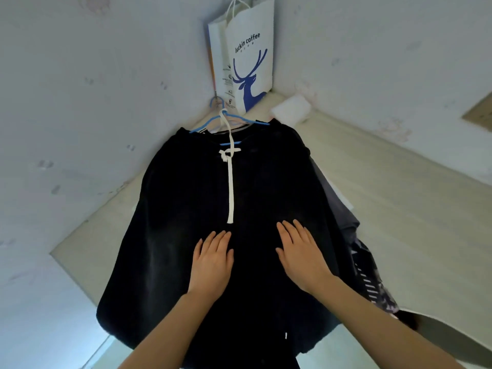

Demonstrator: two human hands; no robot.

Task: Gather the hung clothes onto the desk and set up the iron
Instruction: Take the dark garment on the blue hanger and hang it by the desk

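A black garment [186, 209] with a white drawstring [229, 187] lies spread on the pale desk [399, 195], its lower part hanging over the front edge. Blue hangers [213, 121] and a white hanger hook [226, 121] stick out at its collar. More clothes lie underneath it: a grey piece [338, 209] and a striped patterned piece [370, 283] show at the right. My left hand [211, 262] and my right hand [300, 251] rest flat on the black garment, fingers straight, side by side below the drawstring's end. No iron is in view.
A white paper bag with a blue deer print [247, 57] stands in the wall corner at the back of the desk. A white folded cloth or packet [291, 107] lies next to it. Walls close in on the left and right.
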